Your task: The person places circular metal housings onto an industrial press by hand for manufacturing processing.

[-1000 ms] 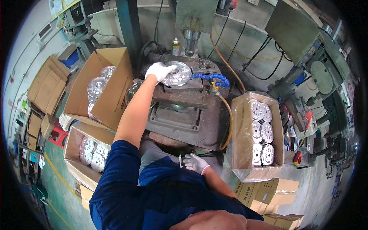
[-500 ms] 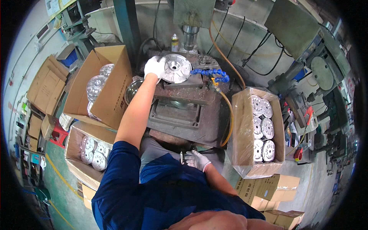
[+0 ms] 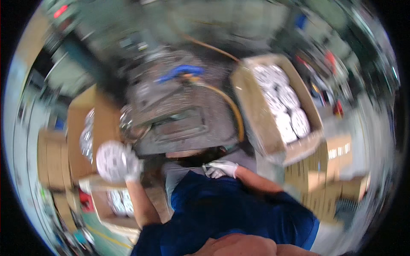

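A round, silvery metal disc [image 3: 113,161] is in my left hand [image 3: 134,169], which wears a white glove and grips the disc by its right edge. Disc and hand are blurred, above the lower left cardboard box [image 3: 100,202] and beside the taller one [image 3: 76,151]. My right hand [image 3: 223,169], also gloved, rests on my lap with its fingers curled. A thin, pale piece shows at those fingertips, too small to name. In front of me is the metal machine bed [image 3: 222,123], with a rectangular raised frame [image 3: 181,127] on it.
More such discs [image 3: 288,97] fill a plastic-wrapped cardboard box [image 3: 256,121] at the right. A blue segmented hose [image 3: 181,72] and a yellow hose [image 3: 234,109] cross the machine bed. Cardboard boxes [image 3: 318,164] stand behind the right box. A round, shiny metal part [image 3: 128,121] sits left of the bed.
My left hand has carried the disc off the machine block, leftward and toward me, over the left boxes. The whole view has turned and blurred. My right hand stays on my lap.
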A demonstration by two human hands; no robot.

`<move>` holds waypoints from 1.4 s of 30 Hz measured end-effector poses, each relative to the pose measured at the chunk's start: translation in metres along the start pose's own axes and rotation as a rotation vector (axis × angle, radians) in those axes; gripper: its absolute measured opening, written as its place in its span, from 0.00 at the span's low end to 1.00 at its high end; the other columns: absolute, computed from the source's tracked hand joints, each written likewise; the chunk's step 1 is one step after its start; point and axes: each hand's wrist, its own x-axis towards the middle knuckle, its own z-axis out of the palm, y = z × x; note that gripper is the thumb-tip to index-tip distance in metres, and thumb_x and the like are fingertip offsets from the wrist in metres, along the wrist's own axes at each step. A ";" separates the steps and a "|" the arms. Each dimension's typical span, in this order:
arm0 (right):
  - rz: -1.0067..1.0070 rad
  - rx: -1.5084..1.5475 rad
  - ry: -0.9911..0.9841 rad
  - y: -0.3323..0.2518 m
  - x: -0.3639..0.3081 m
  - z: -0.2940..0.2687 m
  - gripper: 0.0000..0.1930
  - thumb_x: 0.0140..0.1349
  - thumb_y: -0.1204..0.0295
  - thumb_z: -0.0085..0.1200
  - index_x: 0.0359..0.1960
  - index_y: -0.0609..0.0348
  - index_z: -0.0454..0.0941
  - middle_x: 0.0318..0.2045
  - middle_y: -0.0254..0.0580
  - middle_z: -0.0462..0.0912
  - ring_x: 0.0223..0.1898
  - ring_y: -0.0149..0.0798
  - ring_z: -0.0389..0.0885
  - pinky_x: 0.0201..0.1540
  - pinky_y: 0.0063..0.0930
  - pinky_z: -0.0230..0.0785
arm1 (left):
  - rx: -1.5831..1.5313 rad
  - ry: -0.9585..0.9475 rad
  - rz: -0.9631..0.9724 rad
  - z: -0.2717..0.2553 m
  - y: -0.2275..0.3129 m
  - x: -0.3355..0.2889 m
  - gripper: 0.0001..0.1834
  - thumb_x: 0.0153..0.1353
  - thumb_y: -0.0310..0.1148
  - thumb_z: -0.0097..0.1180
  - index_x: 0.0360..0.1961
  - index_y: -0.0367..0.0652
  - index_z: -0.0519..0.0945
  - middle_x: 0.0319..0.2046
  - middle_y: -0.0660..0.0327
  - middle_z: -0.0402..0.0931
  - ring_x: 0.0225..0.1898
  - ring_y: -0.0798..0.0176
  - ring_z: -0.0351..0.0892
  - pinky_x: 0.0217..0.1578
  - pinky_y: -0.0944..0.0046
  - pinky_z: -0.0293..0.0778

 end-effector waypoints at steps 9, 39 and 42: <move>-0.773 -0.916 0.132 -0.101 -0.061 0.087 0.33 0.54 0.59 0.59 0.60 0.58 0.65 0.51 0.51 0.75 0.38 0.41 0.81 0.46 0.31 0.71 | -0.143 0.564 -0.643 0.066 -0.175 0.066 0.19 0.64 0.43 0.46 0.46 0.37 0.71 0.18 0.66 0.62 0.14 0.66 0.62 0.15 0.68 0.61; 0.108 -1.124 1.658 -0.202 -0.192 -0.178 0.27 0.60 0.48 0.45 0.52 0.54 0.75 0.50 0.55 0.76 0.52 0.53 0.76 0.56 0.40 0.66 | 0.765 0.945 -0.254 0.081 -0.126 0.054 0.31 0.64 0.57 0.46 0.52 0.39 0.73 0.25 0.62 0.76 0.20 0.67 0.72 0.21 0.70 0.68; 0.092 -1.132 1.613 -0.199 -0.191 -0.191 0.27 0.60 0.48 0.45 0.52 0.56 0.76 0.50 0.54 0.77 0.52 0.53 0.75 0.57 0.40 0.65 | 0.787 0.988 -0.256 0.079 -0.125 0.052 0.30 0.64 0.58 0.44 0.51 0.41 0.72 0.25 0.64 0.74 0.19 0.68 0.71 0.20 0.71 0.67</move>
